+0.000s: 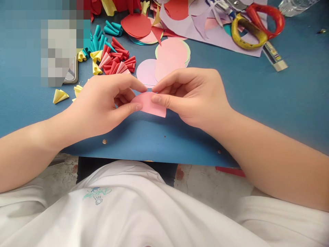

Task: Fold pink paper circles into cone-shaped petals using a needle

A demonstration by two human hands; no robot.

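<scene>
Between my two hands is a pink paper half-circle (149,105), its straight side toward me; it looks like a folded disc. My left hand (110,101) pinches its left end with thumb and fingers. At the right part, my right hand (192,94) has its thumb laid on the paper, fingers behind it. Just beyond the hands lie a lilac paper circle (146,72) and a stack topped by pink paper circles (171,56). Folded red paper cones (113,65), teal cones (99,39) and yellow cones (60,96) sit beyond and beside my left hand.
Scissors (249,32) with yellow and red handles rest on lilac paper scraps (221,39) at the back right. Nearby are a small labelled case (275,56) and clear plastic (295,7). A phone (73,73) lies at the left. The blue table's front edge (144,160) is close to me.
</scene>
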